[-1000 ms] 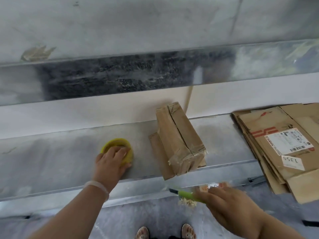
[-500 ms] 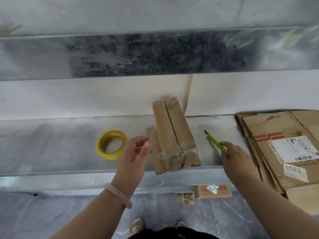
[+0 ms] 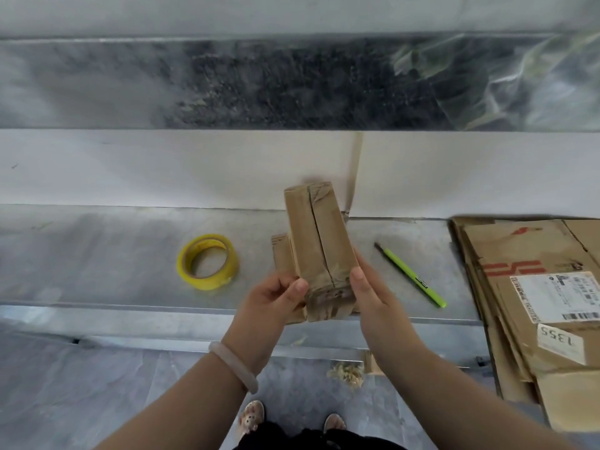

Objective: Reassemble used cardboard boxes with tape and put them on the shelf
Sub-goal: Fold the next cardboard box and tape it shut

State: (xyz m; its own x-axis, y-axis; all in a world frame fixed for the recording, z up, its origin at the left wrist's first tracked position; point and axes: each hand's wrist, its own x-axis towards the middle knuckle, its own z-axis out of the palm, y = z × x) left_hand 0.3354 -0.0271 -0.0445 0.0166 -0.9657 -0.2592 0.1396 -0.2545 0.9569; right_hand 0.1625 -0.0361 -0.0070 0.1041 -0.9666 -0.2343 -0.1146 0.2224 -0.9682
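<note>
While the left hand (image 3: 276, 297) grips the near left corner of the small taped cardboard box (image 3: 318, 241), thumb pressed to its side and fingers curled beneath, the right hand (image 3: 373, 297) clasps the opposite side with its thumb against the edge. The box stands tilted over the grey shelf (image 3: 97, 254), its far end toward the wall, with a flat cardboard piece (image 3: 281, 254) just beside it on the left. A yellow tape roll (image 3: 207, 262) lies on the shelf to the left, apart from the box. A green pen-shaped tool (image 3: 410, 275) lies to the right. Flattened cardboard boxes (image 3: 526, 287) are stacked at the far right. A pale bracelet (image 3: 233, 365) circles the left wrist.
</note>
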